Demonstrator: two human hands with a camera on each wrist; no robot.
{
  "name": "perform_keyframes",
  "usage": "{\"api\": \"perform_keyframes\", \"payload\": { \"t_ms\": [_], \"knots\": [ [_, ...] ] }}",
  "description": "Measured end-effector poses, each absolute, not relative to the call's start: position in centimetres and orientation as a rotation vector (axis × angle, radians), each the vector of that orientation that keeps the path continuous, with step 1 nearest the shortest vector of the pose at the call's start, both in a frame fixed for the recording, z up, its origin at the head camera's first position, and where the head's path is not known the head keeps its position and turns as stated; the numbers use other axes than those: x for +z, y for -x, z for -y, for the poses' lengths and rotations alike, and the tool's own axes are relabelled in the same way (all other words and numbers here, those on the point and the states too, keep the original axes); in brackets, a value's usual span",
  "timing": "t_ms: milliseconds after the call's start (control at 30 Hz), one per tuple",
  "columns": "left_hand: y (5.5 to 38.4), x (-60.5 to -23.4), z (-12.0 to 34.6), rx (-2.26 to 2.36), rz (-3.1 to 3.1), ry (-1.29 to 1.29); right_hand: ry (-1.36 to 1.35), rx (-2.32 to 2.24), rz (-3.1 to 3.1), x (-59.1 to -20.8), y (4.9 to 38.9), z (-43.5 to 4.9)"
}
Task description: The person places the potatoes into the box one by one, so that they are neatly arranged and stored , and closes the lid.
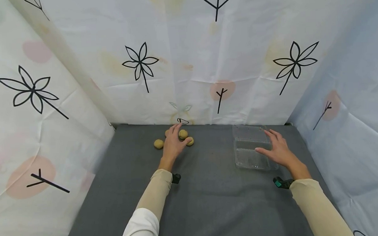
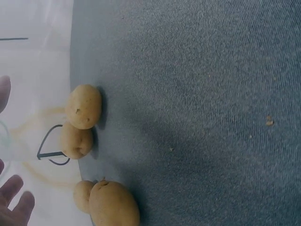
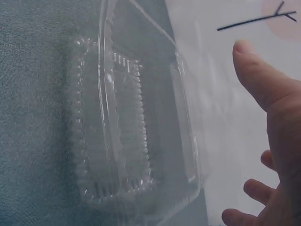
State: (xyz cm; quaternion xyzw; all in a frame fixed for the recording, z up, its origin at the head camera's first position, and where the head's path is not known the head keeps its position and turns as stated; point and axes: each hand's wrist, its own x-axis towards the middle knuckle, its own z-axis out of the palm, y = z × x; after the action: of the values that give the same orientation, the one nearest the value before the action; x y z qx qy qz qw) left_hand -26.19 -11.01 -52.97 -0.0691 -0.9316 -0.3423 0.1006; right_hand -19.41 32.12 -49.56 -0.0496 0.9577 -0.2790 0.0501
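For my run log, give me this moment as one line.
left grip: open, near four potatoes | right grip: open, near clear plastic clamshell | clamshell: lid open, no potatoes inside | potatoes: on gray cloth

We can read no text, label, brand, number or sign in any of the three views.
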Motion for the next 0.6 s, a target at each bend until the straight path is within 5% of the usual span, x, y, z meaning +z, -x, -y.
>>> {"api": "perform_keyframes", "payload": {
  "t_ms": [600],
  "knots": [
    [25.8,-54.2,10.2,-1.171,2.813,0.108,0.063,-0.996,-2.881,-52.2,16.8,-34.6]
  ]
}}
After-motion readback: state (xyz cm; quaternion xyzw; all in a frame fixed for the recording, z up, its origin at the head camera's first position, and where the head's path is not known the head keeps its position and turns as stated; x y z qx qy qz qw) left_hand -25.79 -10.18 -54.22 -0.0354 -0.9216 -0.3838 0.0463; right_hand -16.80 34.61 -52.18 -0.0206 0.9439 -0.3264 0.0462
